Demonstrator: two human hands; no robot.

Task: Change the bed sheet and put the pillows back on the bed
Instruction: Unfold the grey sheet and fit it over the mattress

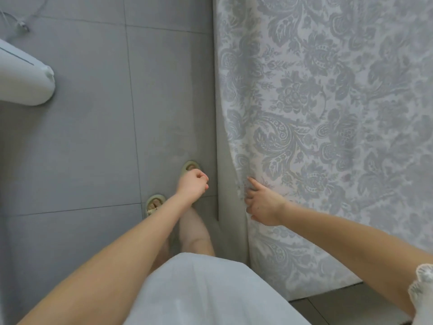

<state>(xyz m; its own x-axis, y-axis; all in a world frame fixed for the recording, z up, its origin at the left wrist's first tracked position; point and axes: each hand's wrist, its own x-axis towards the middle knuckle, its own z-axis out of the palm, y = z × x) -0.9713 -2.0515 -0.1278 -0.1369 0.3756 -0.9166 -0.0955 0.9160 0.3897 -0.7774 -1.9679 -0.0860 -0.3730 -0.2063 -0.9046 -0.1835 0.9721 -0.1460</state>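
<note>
You're standing beside the bed [225, 195], looking down. The bed sheet [328, 113], pale w/ a grey floral print, is lying spread over the bed top, its edge hanging down the side nearest you. Your right hand [264, 205] is resting on that edge, fingers [253, 182] spread & fairly straight, pressing the cloth. The tips at the fold are partly hidden, so can't tell if any are tucking under. Your left hand [192, 184] is hovering over the grey tiled floor [82, 137] just left of the bed, fingers curled into a fist, apart from the sheet. You're wearing pale green slippers [154, 204] & a white garment [199, 289]. A white rounded object [23, 76] is sitting far left.
</note>
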